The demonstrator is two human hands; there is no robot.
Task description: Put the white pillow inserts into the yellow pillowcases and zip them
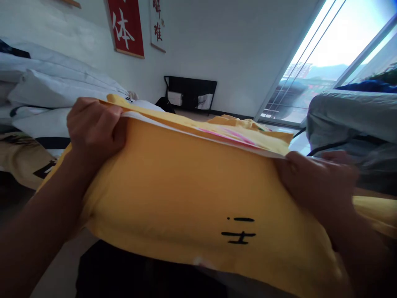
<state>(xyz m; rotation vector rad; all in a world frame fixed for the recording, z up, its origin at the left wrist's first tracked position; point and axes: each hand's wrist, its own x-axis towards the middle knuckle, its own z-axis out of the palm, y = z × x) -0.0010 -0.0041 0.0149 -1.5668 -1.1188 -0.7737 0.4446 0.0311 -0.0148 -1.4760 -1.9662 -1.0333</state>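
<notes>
Both hands are gripping a folded yellow garment [192, 182] by its far edge: the left hand [93, 128] is pinching the left corner, the right hand [316, 182] the right. White bedding [46, 87] is lying far left; a red wall hanging [126, 25] is showing beyond.

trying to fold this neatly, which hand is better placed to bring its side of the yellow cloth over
Probably the left hand: it shows a firm pinch on the top corner of the yellow cloth. The right hand grips the other edge, but that side looks blurred.
</notes>
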